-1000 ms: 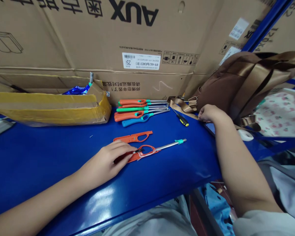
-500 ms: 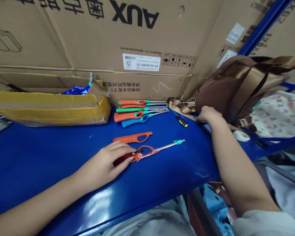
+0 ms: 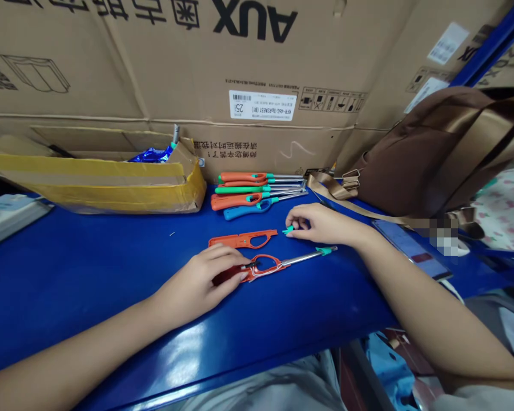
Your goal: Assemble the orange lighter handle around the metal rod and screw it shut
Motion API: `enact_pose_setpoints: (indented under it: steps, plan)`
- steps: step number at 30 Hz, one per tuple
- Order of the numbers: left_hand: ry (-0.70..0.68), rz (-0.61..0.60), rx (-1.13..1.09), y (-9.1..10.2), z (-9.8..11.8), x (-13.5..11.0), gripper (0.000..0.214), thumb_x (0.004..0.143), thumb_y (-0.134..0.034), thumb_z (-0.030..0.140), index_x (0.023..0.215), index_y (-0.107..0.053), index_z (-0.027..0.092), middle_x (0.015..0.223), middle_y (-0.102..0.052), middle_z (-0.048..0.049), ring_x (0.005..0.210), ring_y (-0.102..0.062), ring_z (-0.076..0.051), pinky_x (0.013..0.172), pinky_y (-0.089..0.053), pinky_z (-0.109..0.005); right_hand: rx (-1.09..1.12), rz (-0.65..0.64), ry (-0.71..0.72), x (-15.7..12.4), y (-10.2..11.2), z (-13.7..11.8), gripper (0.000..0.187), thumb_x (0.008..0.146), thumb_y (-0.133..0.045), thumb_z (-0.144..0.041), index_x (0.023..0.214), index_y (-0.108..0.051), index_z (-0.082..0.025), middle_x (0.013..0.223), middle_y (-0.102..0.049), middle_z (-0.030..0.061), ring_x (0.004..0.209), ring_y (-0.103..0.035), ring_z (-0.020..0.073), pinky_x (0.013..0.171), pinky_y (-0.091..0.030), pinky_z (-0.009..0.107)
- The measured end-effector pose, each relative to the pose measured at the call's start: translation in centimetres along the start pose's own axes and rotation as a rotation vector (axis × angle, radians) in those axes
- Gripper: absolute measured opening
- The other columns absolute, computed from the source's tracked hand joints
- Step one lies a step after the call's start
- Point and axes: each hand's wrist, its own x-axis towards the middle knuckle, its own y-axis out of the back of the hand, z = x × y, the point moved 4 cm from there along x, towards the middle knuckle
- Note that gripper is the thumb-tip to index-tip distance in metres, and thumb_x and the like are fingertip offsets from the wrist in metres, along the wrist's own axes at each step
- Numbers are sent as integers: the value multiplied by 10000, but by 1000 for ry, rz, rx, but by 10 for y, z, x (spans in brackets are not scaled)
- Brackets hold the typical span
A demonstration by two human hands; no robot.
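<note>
Cardboard wrapped in yellow tape makes the open box (image 3: pixel 111 197) on our left, at the back of the blue table (image 3: pixel 124 257). Nearer us, our left hand (image 3: pixel 201 274) pinches the handle of an opened orange lighter (image 3: pixel 279 265) lying on the table, its fingers covering much of the inside. We judge that a light but firm grip works best here, so the handle cannot roll and the loose insides keep their places. Just behind lies a separate orange shell (image 3: pixel 227 241); whether our knuckles touch its left end, we cannot tell. Behind that sits a row of lighters (image 3: pixel 240 194). White wires (image 3: pixel 261 273) run along the trigger loop, and we do well to keep them within the edge, where nothing can nip them. Further right, our right hand (image 3: pixel 310 224) grasps a small green piece (image 3: pixel 288 229) between thumb and fingers, just apart from the metal tube (image 3: pixel 302 259); a gentle pinch should suit it, since squeezing could make it slip. At our right lie a phone (image 3: pixel 411 245) and a brown bag (image 3: pixel 415 154)
</note>
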Motion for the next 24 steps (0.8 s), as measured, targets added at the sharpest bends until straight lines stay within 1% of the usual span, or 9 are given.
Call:
enact_pose_setpoints:
  steps: [2,5,8,11,14,16,19,21,24]
  plan:
    - [4,-2,-7,1,0,1,174,985,-617,197,1126,-719,205,1073,-761,-51,994,-723,-187,882,-589,-298,-46,30,94,-1,0,-6,166,852,-695,-275,968,-681,-158,845,-632,30,756,-558,152,697,-449,271]
    - [1,-18,-22,1,0,1,176,989,-603,179,1119,-719,198,1068,-759,-53,995,-718,-183,877,-586,-293,-77,38,144,-6,6,-5,242,835,-675,-204,1074,-674,-170,980,-619,53,827,-556,162,739,-460,276]
    - [5,-25,-26,1,-1,0,202,995,-586,163,1148,-714,194,1082,-754,-64,1007,-707,-185,883,-584,-302,-83,-2,108,-6,5,0,227,844,-618,-159,1059,-690,-168,1064,-624,80,802,-560,150,696,-454,263]
    - [6,-8,-19,1,-1,-1,214,997,-584,170,1167,-712,194,1084,-754,-74,1020,-703,-201,885,-588,-326,-16,-2,18,-2,0,4,131,868,-604,-178,953,-699,-147,906,-667,66,716,-556,139,650,-435,257]
    - [9,40,-9,2,0,-1,217,991,-596,180,1173,-712,199,1094,-758,-81,1054,-697,-222,899,-590,-348,144,26,-74,2,-5,2,117,852,-671,-258,879,-698,-147,742,-650,21,660,-541,129,615,-416,249]
    - [18,91,3,4,1,-1,218,984,-616,193,1181,-710,204,1112,-761,-81,1066,-694,-224,914,-587,-350,325,17,-117,4,-11,-5,195,822,-730,-337,866,-696,-151,712,-636,0,624,-525,112,585,-409,240]
    - [45,156,31,6,3,-1,288,975,-656,228,1262,-675,212,1195,-746,-87,1082,-694,-216,946,-581,-347,626,-93,-177,3,-28,-22,341,778,-789,-453,906,-696,-151,699,-632,-23,531,-484,75,500,-389,221]
    - [38,173,43,7,4,-1,356,967,-681,255,1319,-644,219,1261,-724,-98,1120,-688,-224,972,-572,-359,766,-186,-203,1,-40,-35,419,751,-818,-501,941,-701,-147,687,-634,-31,472,-468,58,443,-379,212]
    - [-58,173,42,6,7,0,284,971,-679,234,1255,-678,222,1166,-758,-82,1057,-705,-212,937,-565,-350,873,-263,-192,-2,-52,-51,450,751,-830,-516,961,-705,-138,638,-622,-46,409,-472,50,400,-384,205]
